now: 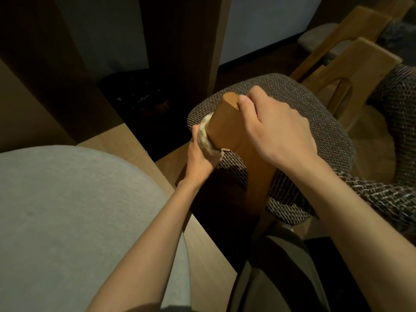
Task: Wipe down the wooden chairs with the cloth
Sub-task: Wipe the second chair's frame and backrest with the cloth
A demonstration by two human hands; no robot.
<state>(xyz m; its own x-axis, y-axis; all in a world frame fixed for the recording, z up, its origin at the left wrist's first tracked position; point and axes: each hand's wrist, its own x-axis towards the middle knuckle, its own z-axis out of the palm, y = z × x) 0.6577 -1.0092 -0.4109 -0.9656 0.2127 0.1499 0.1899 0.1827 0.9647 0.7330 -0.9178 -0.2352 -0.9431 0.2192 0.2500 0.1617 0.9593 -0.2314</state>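
- 1 cloth (206, 137), bunched, pressed on the left face of the near chair's wooden back (225, 122).
- Left hand (198, 154) clamps the cloth to the wood, fingers curled round it.
- Right hand (276, 131) grips the back's top from the right side, steadying it.
- The back's long axis runs slanted from its top end down-frame toward the person; likely wipe path is along it.
- Left hand nearer the cloth; the woven seat (326, 136) lies beyond.
- Count: 3 chairs, 2 more at right (360, 64) (351, 25); 2 hands.
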